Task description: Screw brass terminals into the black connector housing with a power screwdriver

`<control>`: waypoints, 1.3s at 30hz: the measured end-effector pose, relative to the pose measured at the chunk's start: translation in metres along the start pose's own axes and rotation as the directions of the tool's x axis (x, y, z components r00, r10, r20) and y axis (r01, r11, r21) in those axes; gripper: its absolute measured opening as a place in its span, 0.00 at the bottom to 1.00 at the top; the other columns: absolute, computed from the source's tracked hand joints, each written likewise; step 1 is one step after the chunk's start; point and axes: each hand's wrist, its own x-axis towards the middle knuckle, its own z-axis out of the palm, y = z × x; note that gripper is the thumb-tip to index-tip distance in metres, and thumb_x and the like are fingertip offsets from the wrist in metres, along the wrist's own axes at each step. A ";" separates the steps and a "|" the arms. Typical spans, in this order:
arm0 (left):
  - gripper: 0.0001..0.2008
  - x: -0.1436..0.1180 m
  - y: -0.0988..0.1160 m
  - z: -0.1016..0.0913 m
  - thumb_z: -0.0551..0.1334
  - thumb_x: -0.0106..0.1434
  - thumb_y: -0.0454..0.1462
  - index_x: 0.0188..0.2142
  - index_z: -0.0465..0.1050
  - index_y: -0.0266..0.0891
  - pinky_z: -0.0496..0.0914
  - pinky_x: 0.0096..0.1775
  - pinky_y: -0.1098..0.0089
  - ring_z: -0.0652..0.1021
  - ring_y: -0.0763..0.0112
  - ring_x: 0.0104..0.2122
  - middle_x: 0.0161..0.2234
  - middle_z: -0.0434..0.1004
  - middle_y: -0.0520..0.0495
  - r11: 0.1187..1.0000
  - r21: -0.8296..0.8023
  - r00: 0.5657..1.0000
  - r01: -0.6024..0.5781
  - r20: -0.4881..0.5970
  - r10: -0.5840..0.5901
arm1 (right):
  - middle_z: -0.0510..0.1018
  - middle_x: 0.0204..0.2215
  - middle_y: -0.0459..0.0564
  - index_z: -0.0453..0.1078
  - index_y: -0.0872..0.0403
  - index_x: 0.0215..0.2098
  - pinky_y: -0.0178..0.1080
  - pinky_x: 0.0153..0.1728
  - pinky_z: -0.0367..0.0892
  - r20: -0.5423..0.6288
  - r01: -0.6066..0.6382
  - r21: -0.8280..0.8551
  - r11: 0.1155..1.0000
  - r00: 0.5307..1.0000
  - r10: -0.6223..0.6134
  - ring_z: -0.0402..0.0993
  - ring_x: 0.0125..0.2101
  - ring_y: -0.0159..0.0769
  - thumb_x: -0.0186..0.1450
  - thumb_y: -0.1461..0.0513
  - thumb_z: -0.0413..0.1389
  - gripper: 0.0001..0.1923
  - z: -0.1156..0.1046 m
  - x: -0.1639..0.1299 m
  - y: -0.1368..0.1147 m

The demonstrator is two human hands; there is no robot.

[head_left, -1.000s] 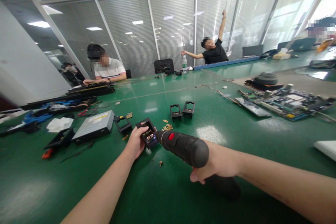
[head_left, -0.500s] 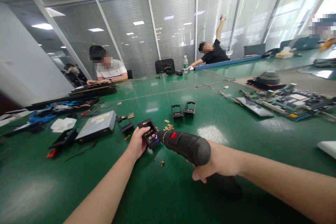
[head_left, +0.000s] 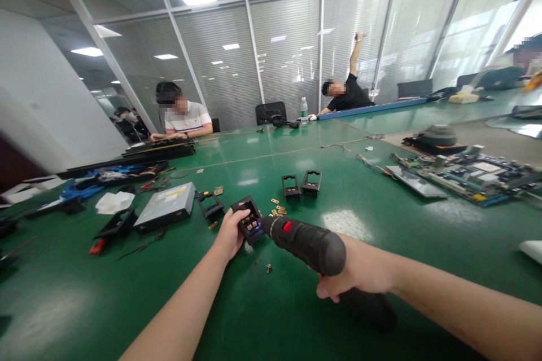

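My left hand grips a black plastic housing that has brass-coloured terminals inside, its thumb over the rim. In my right hand is a black cordless drill with a red switch, its front end pointing left at the housing's terminals. The tip of the drill is too dark to tell whether it touches them. Behind the housing lie several small brass plates. A small brass screw rests on the green table nearer to me.
Two black frames stand beyond the brass plates. Left of my hand are another black frame and a grey disc drive. Circuit boards lie at the right. Across the table sit two people, near a water bottle.
The whole view has shifted slightly, so things appear a little lower and to the right. Both hands keep their hold, and the drill stays against or close to the housing.
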 end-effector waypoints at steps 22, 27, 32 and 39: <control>0.17 -0.004 0.000 0.003 0.68 0.52 0.36 0.42 0.71 0.35 0.75 0.39 0.58 0.82 0.58 0.33 0.32 0.81 0.42 1.000 -0.013 0.999 0.006 -0.034 -0.006 | 0.74 0.20 0.47 0.68 0.61 0.30 0.26 0.21 0.61 0.013 -0.054 -0.032 0.998 0.998 0.054 0.69 0.20 0.29 0.51 0.66 0.66 0.13 0.008 -0.006 -0.015; 0.15 -0.006 0.001 0.003 0.67 0.53 0.36 0.41 0.71 0.36 0.75 0.40 0.57 0.82 0.56 0.34 0.33 0.82 0.41 1.000 -0.004 0.999 0.019 -0.039 -0.019 | 0.74 0.20 0.46 0.67 0.59 0.34 0.27 0.20 0.62 0.004 -0.083 0.000 0.997 0.997 0.083 0.68 0.20 0.29 0.49 0.65 0.66 0.16 0.012 -0.007 -0.023; 0.17 -0.007 0.003 0.001 0.68 0.54 0.36 0.43 0.72 0.36 0.75 0.40 0.56 0.83 0.55 0.35 0.34 0.82 0.40 0.999 -0.023 0.999 0.029 -0.014 -0.029 | 0.75 0.21 0.46 0.67 0.60 0.35 0.25 0.19 0.62 0.011 -0.088 0.012 0.996 0.996 0.088 0.68 0.20 0.29 0.49 0.66 0.66 0.18 0.010 -0.006 -0.019; 0.20 -0.009 0.009 0.002 0.63 0.62 0.49 0.43 0.75 0.35 0.75 0.41 0.54 0.83 0.51 0.37 0.36 0.82 0.35 0.982 -0.150 0.993 0.114 -0.005 -0.116 | 0.76 0.23 0.47 0.68 0.60 0.37 0.25 0.19 0.64 -0.011 -0.110 0.007 0.994 0.994 0.110 0.70 0.21 0.29 0.49 0.66 0.68 0.20 0.009 -0.007 -0.019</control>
